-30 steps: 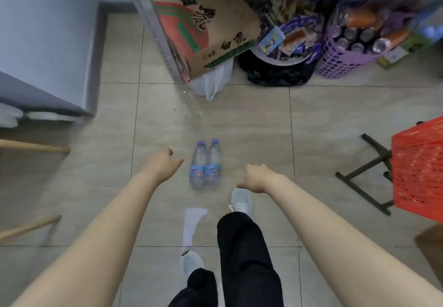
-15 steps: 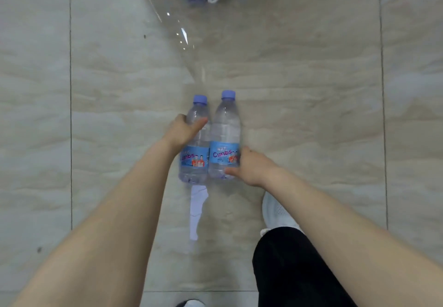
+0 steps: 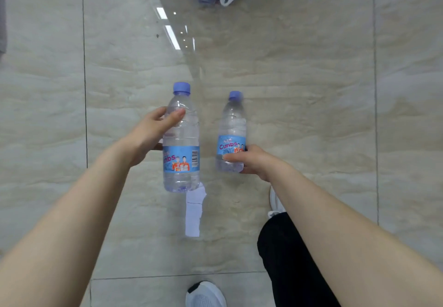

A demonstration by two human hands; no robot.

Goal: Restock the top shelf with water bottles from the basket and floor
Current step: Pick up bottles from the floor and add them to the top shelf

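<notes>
The left hand (image 3: 153, 134) wraps the upper body of one water bottle (image 3: 181, 138), cap pointing away. The right hand (image 3: 251, 160) grips the second water bottle (image 3: 232, 134) at its label, above the tiled floor (image 3: 299, 86).

Two clear plastic water bottles show above the pale tiled floor, each with a purple screw cap and a blue label printed with pink lettering and small orange figures. The left bottle (image 3: 181, 138) looks the larger in view and stands nearly upright in the picture, cap toward the top, label with a barcode facing the camera; a hand wraps its upper body above the label. The right bottle (image 3: 232, 134) sits just beside it with a clear gap between, tilted slightly, cap up, gripped low around its label and base. Both look full and sealed
</notes>
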